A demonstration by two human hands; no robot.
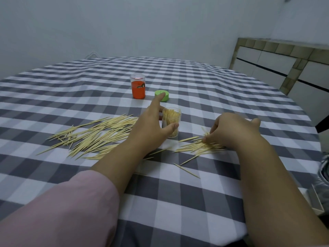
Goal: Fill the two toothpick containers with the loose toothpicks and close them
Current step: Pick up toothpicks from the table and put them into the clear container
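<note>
Open container in left hand

Counter cloth: grey-and-white check, darker grey where stripes cross. Loose toothpicks pale yellow-tan, same colour in second scatter. Open container clear plastic, toothpicks inside pale yellow. Closed container clear top, orange label with a small dark mark. Lid bright green. Sleeve on left arm pale pink. Wall plain pale grey-blue. Cabinet at right white panels, black stripe, olive-brown tiled edging.
</note>
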